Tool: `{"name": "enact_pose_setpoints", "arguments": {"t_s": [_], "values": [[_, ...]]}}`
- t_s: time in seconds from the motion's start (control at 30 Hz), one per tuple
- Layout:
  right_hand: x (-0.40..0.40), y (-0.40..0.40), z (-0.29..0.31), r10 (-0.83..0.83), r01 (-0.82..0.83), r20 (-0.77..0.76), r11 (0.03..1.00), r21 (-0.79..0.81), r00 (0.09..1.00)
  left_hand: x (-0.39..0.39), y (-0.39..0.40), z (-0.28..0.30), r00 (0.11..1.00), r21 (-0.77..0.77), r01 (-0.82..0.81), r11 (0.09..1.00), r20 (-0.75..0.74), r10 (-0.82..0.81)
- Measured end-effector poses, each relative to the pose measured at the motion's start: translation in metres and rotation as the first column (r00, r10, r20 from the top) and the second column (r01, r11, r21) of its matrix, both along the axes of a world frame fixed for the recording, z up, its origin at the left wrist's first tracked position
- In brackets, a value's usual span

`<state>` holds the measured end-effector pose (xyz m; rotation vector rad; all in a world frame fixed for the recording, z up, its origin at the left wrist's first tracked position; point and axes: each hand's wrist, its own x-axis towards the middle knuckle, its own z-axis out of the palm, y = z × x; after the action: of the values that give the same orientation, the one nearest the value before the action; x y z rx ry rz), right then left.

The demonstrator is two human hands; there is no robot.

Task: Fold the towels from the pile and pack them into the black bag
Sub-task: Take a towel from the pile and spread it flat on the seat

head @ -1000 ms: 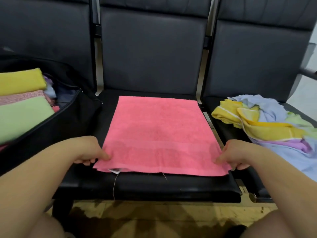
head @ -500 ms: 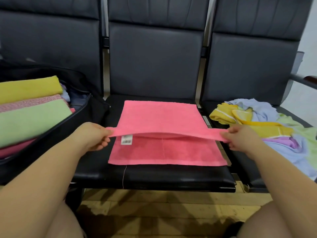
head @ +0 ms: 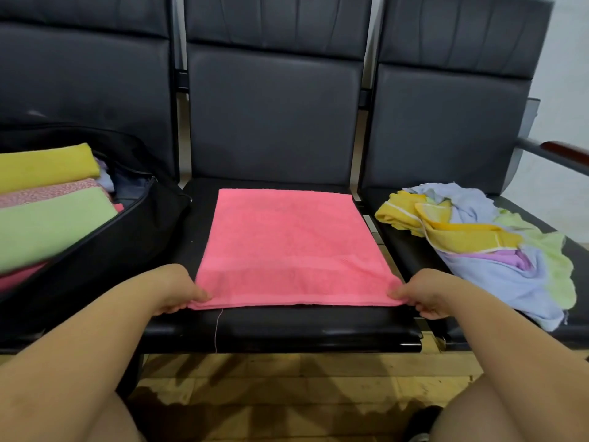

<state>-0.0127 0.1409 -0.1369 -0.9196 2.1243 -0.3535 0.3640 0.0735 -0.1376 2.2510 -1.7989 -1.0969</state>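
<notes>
Left hand (head: 173, 290) and right hand (head: 424, 291) each pinch a near corner of the pink towel (head: 287, 247), lying flat on the middle seat (head: 287, 330).

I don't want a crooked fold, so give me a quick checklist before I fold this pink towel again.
1. Left hand pinching the pink towel at its near left corner: ok.
2. Right hand pinching the near right corner: ok.
3. Towel flat on the middle seat, no big wrinkles: ok.
4. Near edges of the layers lined up: cannot tell.
5. Black bag open beside the seat: ok.
6. Room left in the bag: cannot tell.
</notes>
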Motion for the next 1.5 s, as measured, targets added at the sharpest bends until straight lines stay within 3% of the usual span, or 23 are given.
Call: {"name": "enact_pose_setpoints", "arguments": {"t_s": [0.07, 0.13, 0.27, 0.37, 0.5, 0.67, 0.77, 0.83, 0.93, 1.03, 1.1, 1.23, 1.37, 1.5], "values": [[0.000, 0.000, 0.001, -0.004, 0.005, 0.058, 1.000, -0.024, 0.998, -0.001, 0.002, 0.001, 0.999, 0.043, -0.018, 0.999, -0.037, 0.020], [-0.001, -0.001, 0.004, -0.043, 0.061, 0.207, 0.995, -0.082, 0.977, -0.001, 0.003, 0.003, 0.982, 0.110, -0.069, 0.992, -0.170, 0.087], [-0.004, 0.005, 0.013, -0.089, 0.204, 0.569, 0.969, -0.141, 0.818, 0.005, 0.003, 0.012, 0.823, 0.106, -0.183, 0.977, -0.527, 0.211], [-0.006, 0.013, 0.020, -0.040, 0.243, 0.640, 0.942, -0.232, 0.767, 0.009, 0.009, 0.022, 0.732, 0.036, -0.228, 0.973, -0.652, 0.195], [-0.002, 0.020, 0.059, 0.056, 0.325, 0.691, 0.853, -0.408, 0.721, 0.012, 0.017, 0.062, 0.568, -0.090, -0.261, 0.961, -0.819, 0.077], [0.004, 0.024, 0.160, 0.304, 0.419, 0.749, 0.677, -0.605, 0.589, 0.023, 0.026, 0.159, 0.236, -0.243, -0.281, 0.929, -0.955, -0.179], [0.005, 0.025, 0.210, 0.446, 0.470, 0.721, 0.554, -0.688, 0.530, 0.029, 0.030, 0.205, 0.177, -0.360, -0.309, 0.880, -0.931, -0.319], [0.005, 0.020, 0.226, 0.488, 0.487, 0.705, 0.511, -0.708, 0.514, 0.028, 0.031, 0.224, 0.161, -0.377, -0.341, 0.861, -0.926, -0.341], [0.007, 0.000, 0.213, 0.464, 0.480, 0.712, 0.529, -0.700, 0.527, 0.025, 0.016, 0.214, 0.214, -0.331, -0.377, 0.865, -0.940, -0.266], [0.010, -0.026, 0.163, 0.353, 0.479, 0.762, 0.615, -0.626, 0.542, 0.019, -0.010, 0.166, 0.295, -0.143, -0.401, 0.905, -0.955, -0.020], [0.014, -0.039, 0.126, 0.262, 0.501, 0.800, 0.663, -0.555, 0.540, 0.018, -0.026, 0.124, 0.299, -0.017, -0.410, 0.912, -0.947, 0.116], [0.013, -0.066, 0.061, 0.109, 0.556, 0.824, 0.688, -0.467, 0.556, 0.017, -0.056, 0.059, 0.316, 0.120, -0.368, 0.922, -0.916, 0.246], [0.011, -0.099, 0.046, 0.086, 0.538, 0.782, 0.679, -0.500, 0.618, 0.019, -0.092, 0.048, 0.374, 0.120, -0.337, 0.934, -0.893, 0.250], [0.010, -0.128, 0.048, 0.132, 0.553, 0.770, 0.621, -0.555, 0.624, 0.016, -0.117, 0.052, 0.325, 0.047, -0.317, 0.947, -0.933, 0.156]]}}
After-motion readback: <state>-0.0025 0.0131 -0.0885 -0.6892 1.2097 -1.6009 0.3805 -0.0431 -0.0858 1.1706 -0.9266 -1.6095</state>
